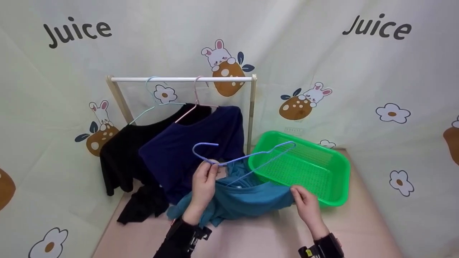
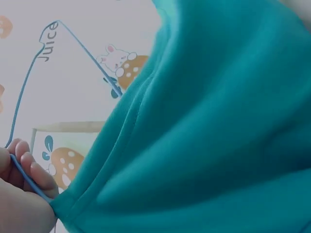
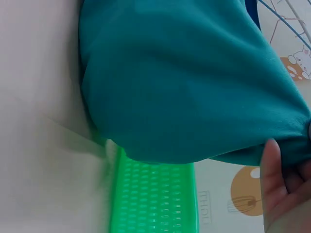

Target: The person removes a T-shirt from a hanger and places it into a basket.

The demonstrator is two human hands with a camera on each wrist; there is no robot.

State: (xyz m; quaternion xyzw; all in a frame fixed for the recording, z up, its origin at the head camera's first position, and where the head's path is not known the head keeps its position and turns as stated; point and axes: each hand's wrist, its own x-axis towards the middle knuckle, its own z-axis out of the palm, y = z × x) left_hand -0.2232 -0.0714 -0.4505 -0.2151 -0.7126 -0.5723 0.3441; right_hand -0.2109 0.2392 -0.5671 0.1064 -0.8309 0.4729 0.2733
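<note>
In the head view my left hand (image 1: 205,181) grips a blue wire hanger (image 1: 244,157) near the base of its hook. One end of the hanger goes into the neck opening of a teal shirt (image 1: 251,200); the other shoulder sticks out free to the upper right. My right hand (image 1: 305,202) pinches the shirt's edge and holds it out to the right. The left wrist view shows the left fingers (image 2: 36,172) curled round the hanger wire, with the teal fabric (image 2: 194,121) beside them. In the right wrist view, the right thumb (image 3: 272,170) presses on the gathered cloth.
A rack with a white rail (image 1: 136,79) stands behind. On it hang a black shirt (image 1: 122,154) on a light blue hanger and a navy shirt (image 1: 200,139) on a pink hanger. A green plastic basket (image 1: 339,172) stands at the right. Printed curtains surround the pinkish table (image 1: 251,236).
</note>
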